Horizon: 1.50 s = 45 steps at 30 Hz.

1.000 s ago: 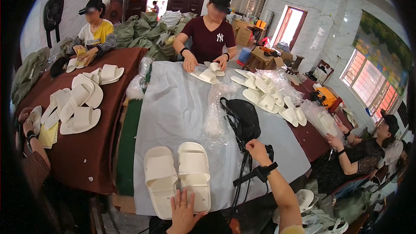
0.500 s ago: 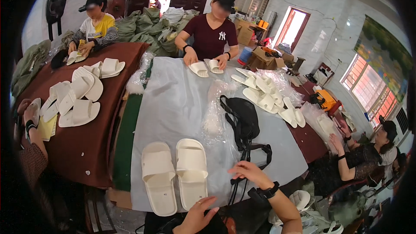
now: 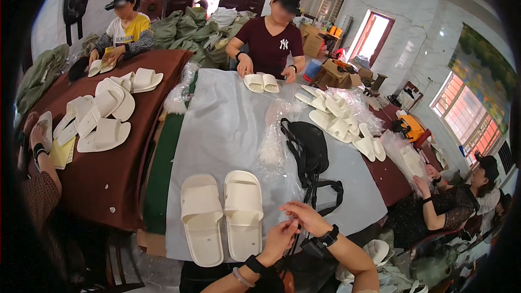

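Note:
A pair of white slide slippers [image 3: 222, 217] lies side by side on the grey table cover [image 3: 228, 125], close to its near edge. My left hand [image 3: 278, 241] and my right hand [image 3: 304, 218] meet just right of the slippers, fingertips touching each other. Whether something thin and clear is pinched between them is not visible. My right wrist wears a black watch [image 3: 325, 237]. A black strap bag [image 3: 307, 146] lies just beyond my hands, beside a heap of clear plastic bags [image 3: 271, 144].
Across the table a person in a dark red shirt [image 3: 271, 43] handles two white slippers [image 3: 261, 82]. More white slippers [image 3: 339, 122] lie at the right and on the brown table [image 3: 103, 114] at the left, where another person sits. A third person sits at the right [image 3: 461, 201].
My right hand pulled back from beside the black bag toward me. My left hand left the slippers' heels and moved right. The two hands now touch.

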Each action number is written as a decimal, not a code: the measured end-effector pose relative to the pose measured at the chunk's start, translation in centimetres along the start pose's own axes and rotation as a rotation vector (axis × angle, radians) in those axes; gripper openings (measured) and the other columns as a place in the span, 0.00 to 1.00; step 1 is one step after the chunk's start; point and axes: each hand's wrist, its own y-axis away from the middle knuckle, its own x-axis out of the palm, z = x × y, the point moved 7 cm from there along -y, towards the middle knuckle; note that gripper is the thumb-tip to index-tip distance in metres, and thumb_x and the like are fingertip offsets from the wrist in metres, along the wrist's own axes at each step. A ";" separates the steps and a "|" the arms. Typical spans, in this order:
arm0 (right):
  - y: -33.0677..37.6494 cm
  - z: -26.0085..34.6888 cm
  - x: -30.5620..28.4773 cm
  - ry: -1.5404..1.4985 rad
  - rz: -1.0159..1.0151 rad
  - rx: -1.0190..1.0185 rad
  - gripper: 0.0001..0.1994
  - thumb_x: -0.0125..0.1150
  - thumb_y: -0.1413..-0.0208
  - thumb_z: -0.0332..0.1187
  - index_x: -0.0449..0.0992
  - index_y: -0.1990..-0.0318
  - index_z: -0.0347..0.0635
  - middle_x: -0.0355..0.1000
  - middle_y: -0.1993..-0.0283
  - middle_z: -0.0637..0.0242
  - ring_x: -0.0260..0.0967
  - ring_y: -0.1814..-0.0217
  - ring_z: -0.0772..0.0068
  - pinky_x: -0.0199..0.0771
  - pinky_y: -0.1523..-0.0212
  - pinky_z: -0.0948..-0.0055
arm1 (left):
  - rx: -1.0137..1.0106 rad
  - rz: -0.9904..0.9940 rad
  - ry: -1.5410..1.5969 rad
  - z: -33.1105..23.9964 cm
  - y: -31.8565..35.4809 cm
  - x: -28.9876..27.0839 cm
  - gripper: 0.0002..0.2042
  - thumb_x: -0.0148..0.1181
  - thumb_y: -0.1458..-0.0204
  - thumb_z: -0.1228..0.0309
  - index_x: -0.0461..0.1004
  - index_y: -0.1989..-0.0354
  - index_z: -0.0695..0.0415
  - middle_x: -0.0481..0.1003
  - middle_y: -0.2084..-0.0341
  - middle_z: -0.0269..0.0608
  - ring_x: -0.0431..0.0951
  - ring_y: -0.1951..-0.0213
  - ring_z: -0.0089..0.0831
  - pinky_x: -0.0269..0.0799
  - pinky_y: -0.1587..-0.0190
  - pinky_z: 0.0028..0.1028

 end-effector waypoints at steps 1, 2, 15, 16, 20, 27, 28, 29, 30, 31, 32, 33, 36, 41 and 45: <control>-0.2 0.1 0.1 -0.039 -0.012 -0.007 0.11 0.58 0.47 0.37 0.73 0.61 0.40 0.62 0.69 0.75 0.59 0.70 0.85 0.59 0.72 0.85 | -0.071 -0.048 0.152 0.4 -0.1 -0.2 0.16 0.49 0.42 0.60 0.67 0.53 0.58 0.68 0.74 0.31 0.60 0.83 0.16 0.52 0.82 0.15; -0.4 0.0 0.1 -0.079 -0.024 -0.014 0.11 0.57 0.47 0.37 0.73 0.61 0.40 0.62 0.69 0.75 0.60 0.70 0.85 0.60 0.72 0.85 | -0.142 -0.098 0.304 0.8 0.0 -0.4 0.13 0.49 0.42 0.60 0.69 0.58 0.57 0.65 0.77 0.29 0.58 0.84 0.16 0.50 0.83 0.15; -12.4 2.5 -5.7 -0.416 -0.183 -0.031 0.06 0.54 0.48 0.30 0.72 0.72 0.37 0.66 0.78 0.69 0.63 0.77 0.78 0.61 0.77 0.81 | 0.012 -0.015 0.056 0.8 3.4 -1.3 0.07 0.50 0.42 0.67 0.69 0.66 0.57 0.64 0.79 0.29 0.60 0.79 0.17 0.55 0.78 0.17; -13.2 2.3 -5.7 -0.415 -0.177 -0.031 0.06 0.54 0.48 0.30 0.72 0.72 0.37 0.66 0.78 0.69 0.63 0.77 0.78 0.61 0.77 0.81 | -0.037 0.041 0.039 1.0 4.4 -0.9 0.07 0.49 0.42 0.67 0.69 0.66 0.58 0.64 0.78 0.29 0.62 0.77 0.19 0.57 0.76 0.18; -14.8 1.3 -7.5 -0.393 -0.212 -0.027 0.03 0.55 0.49 0.26 0.71 0.71 0.35 0.68 0.75 0.67 0.65 0.75 0.77 0.65 0.74 0.81 | -0.242 0.269 0.082 3.1 8.0 0.0 0.09 0.49 0.42 0.65 0.70 0.65 0.58 0.65 0.78 0.29 0.65 0.75 0.19 0.61 0.72 0.18; -7.5 5.8 -5.7 0.158 -0.235 -0.343 0.11 0.56 0.47 0.31 0.72 0.59 0.33 0.74 0.63 0.66 0.69 0.65 0.78 0.68 0.64 0.82 | -0.106 0.109 0.058 -2.8 16.4 -4.9 0.08 0.51 0.43 0.65 0.71 0.69 0.55 0.67 0.80 0.26 0.65 0.75 0.14 0.60 0.70 0.16; -6.7 5.9 -6.3 0.282 -0.271 -0.396 0.11 0.56 0.47 0.31 0.72 0.58 0.34 0.74 0.63 0.66 0.69 0.65 0.79 0.67 0.64 0.82 | -0.144 0.087 0.073 -2.7 17.1 -5.8 0.08 0.51 0.43 0.65 0.71 0.69 0.55 0.68 0.80 0.26 0.66 0.75 0.15 0.60 0.70 0.17; -5.5 6.6 -5.9 0.442 -0.275 -0.418 0.11 0.54 0.44 0.34 0.72 0.58 0.37 0.74 0.63 0.69 0.68 0.62 0.81 0.67 0.61 0.82 | -0.155 0.038 0.049 -1.9 17.4 -6.8 0.08 0.50 0.43 0.65 0.71 0.68 0.56 0.68 0.80 0.27 0.67 0.75 0.15 0.61 0.70 0.17; -4.2 7.0 -5.2 0.477 -0.235 -0.433 0.11 0.52 0.43 0.35 0.72 0.58 0.37 0.74 0.62 0.69 0.68 0.62 0.82 0.66 0.60 0.82 | -0.170 0.024 0.059 -1.4 18.0 -7.5 0.08 0.50 0.43 0.65 0.71 0.68 0.56 0.68 0.80 0.27 0.67 0.75 0.15 0.61 0.70 0.17; -3.0 7.3 -4.9 0.423 -0.218 -0.429 0.11 0.52 0.43 0.35 0.71 0.58 0.36 0.74 0.63 0.68 0.68 0.63 0.81 0.66 0.62 0.82 | -0.165 -0.011 0.057 -1.4 18.4 -8.0 0.08 0.50 0.43 0.66 0.71 0.68 0.56 0.68 0.80 0.28 0.67 0.75 0.15 0.61 0.70 0.17; -2.2 7.5 -4.4 0.367 -0.199 -0.425 0.12 0.53 0.43 0.35 0.71 0.59 0.34 0.74 0.64 0.67 0.68 0.65 0.81 0.66 0.63 0.82 | -0.161 -0.049 0.054 -1.3 18.9 -8.5 0.08 0.50 0.43 0.66 0.71 0.68 0.57 0.68 0.81 0.28 0.67 0.76 0.16 0.61 0.70 0.17; -1.2 7.8 -3.6 0.388 -0.175 -0.402 0.12 0.51 0.42 0.35 0.71 0.58 0.34 0.74 0.64 0.67 0.68 0.65 0.81 0.66 0.63 0.82 | -0.155 -0.057 0.056 -0.8 19.0 -9.0 0.08 0.49 0.42 0.67 0.71 0.69 0.57 0.69 0.81 0.29 0.67 0.76 0.16 0.61 0.70 0.17; 0.1 7.6 -2.7 0.402 -0.122 -0.344 0.12 0.51 0.41 0.35 0.71 0.59 0.34 0.74 0.64 0.67 0.68 0.65 0.81 0.66 0.63 0.82 | -0.215 -0.165 0.122 0.0 19.5 -10.0 0.08 0.49 0.42 0.67 0.70 0.68 0.57 0.69 0.80 0.29 0.67 0.75 0.17 0.62 0.71 0.17; 0.8 6.5 -1.9 0.467 -0.092 -0.318 0.12 0.50 0.41 0.37 0.72 0.59 0.37 0.74 0.64 0.67 0.68 0.65 0.81 0.66 0.64 0.82 | -0.126 -0.264 0.245 -0.5 20.8 -10.5 0.08 0.48 0.41 0.67 0.69 0.66 0.57 0.69 0.79 0.30 0.68 0.75 0.18 0.62 0.70 0.17; 0.7 6.0 -1.8 0.479 -0.063 -0.310 0.12 0.49 0.40 0.37 0.72 0.59 0.37 0.74 0.64 0.68 0.68 0.65 0.82 0.66 0.63 0.82 | -0.110 -0.314 0.275 0.9 21.4 -11.5 0.08 0.48 0.41 0.67 0.69 0.65 0.57 0.68 0.78 0.30 0.69 0.74 0.19 0.63 0.70 0.18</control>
